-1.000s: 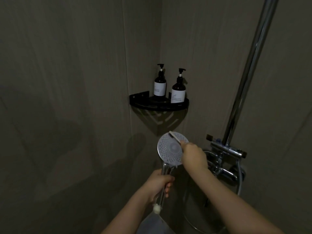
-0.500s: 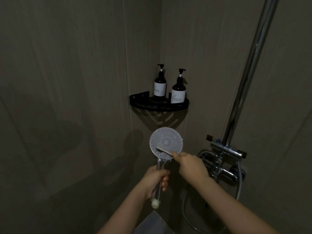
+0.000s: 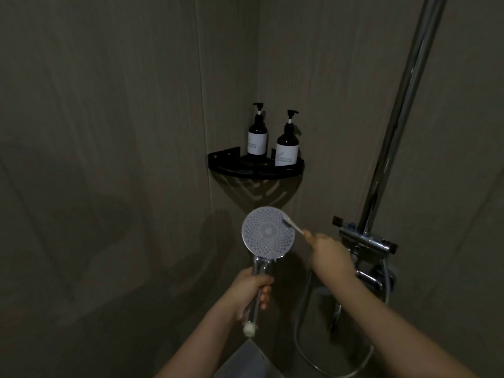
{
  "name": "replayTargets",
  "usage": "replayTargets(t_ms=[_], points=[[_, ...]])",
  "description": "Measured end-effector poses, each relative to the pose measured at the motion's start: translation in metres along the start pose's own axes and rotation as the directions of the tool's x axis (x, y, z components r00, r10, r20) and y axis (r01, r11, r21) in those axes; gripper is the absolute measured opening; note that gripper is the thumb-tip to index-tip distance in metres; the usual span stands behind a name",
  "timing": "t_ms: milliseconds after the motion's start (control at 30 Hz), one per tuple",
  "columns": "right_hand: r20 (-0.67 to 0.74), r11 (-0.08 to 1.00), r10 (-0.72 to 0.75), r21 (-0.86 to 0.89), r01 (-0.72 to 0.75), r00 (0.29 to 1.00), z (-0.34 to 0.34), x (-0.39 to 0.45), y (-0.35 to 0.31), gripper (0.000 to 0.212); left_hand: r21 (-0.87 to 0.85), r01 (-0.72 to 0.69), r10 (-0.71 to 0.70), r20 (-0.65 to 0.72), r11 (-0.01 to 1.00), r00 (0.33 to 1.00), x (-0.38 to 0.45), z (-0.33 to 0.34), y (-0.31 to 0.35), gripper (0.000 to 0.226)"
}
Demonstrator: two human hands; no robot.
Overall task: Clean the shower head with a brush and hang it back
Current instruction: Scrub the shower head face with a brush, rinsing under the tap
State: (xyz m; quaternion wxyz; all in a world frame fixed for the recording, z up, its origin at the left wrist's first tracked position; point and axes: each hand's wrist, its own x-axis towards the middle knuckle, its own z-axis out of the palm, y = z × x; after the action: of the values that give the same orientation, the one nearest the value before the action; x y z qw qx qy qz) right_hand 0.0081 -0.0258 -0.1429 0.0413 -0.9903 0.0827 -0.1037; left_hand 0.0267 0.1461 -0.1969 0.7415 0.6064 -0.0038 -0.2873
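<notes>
A round shower head (image 3: 268,233) with a pale dotted face points toward me at the lower middle of the head view. My left hand (image 3: 251,291) grips its chrome handle from below. My right hand (image 3: 328,255) pinches a thin pale brush (image 3: 294,227), whose dark bristle end touches the upper right rim of the face.
A chrome riser rail (image 3: 398,115) climbs the right wall above the mixer valve (image 3: 366,241). The shower hose (image 3: 302,347) loops down below it. A black corner shelf (image 3: 255,170) holds two dark pump bottles (image 3: 286,144). Grey tiled walls close in on both sides.
The brush moved from the lower edge of the shower head's face up to its upper right rim. The shower head stayed in about the same place.
</notes>
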Motion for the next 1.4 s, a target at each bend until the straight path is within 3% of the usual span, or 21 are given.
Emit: replayTargets(t_ms=[67,233,400,633,767,900,1067,1267,1400], points=[[0.023,0.997,-0.065,-0.042,0.066,0.998,0.002,-0.004,-0.003,0.057,0.005,-0.001,0.001,-0.006,1.0,1.0,0.0,-0.001,-0.001,0.025],[-0.029,1.0,0.007,-0.019,-0.007,1.0,0.003,0.002,-0.003,0.052,0.0,0.02,-0.02,0.033,1.0,0.999,0.0,0.004,-0.001,0.025],[0.061,0.997,-0.055,-0.059,0.058,0.997,0.015,-0.014,-0.004,0.046,-0.03,0.023,-0.024,-0.029,0.999,0.999,0.003,0.001,-0.004,0.026],[0.006,0.997,0.05,-0.052,-0.049,0.999,0.015,-0.004,-0.011,0.041,-0.07,0.025,-0.027,-0.036,0.997,0.999,0.006,0.015,-0.005,0.027],[0.066,0.999,0.012,-0.044,-0.009,0.998,0.027,-0.022,-0.021,0.041,-0.116,0.023,-0.032,-0.069,0.993,0.997,0.009,0.012,-0.004,0.026],[0.0,0.994,0.023,-0.104,-0.023,1.0,0.019,-0.001,-0.014,0.044,-0.149,0.037,-0.044,-0.046,0.988,0.998,0.009,0.019,-0.008,0.025],[0.094,0.986,-0.101,-0.122,0.112,0.99,0.024,-0.017,-0.017,0.047,-0.164,0.028,-0.042,-0.079,0.986,0.996,0.013,0.014,0.002,0.026],[0.025,0.993,-0.016,-0.115,0.019,1.0,0.014,-0.003,-0.011,0.044,-0.153,0.068,-0.073,-0.026,0.986,0.997,0.009,0.024,0.001,0.03],[0.103,0.987,-0.098,-0.118,0.11,0.99,0.021,-0.022,-0.02,0.048,-0.154,0.051,-0.061,-0.064,0.987,0.996,0.007,0.018,0.003,0.03]])
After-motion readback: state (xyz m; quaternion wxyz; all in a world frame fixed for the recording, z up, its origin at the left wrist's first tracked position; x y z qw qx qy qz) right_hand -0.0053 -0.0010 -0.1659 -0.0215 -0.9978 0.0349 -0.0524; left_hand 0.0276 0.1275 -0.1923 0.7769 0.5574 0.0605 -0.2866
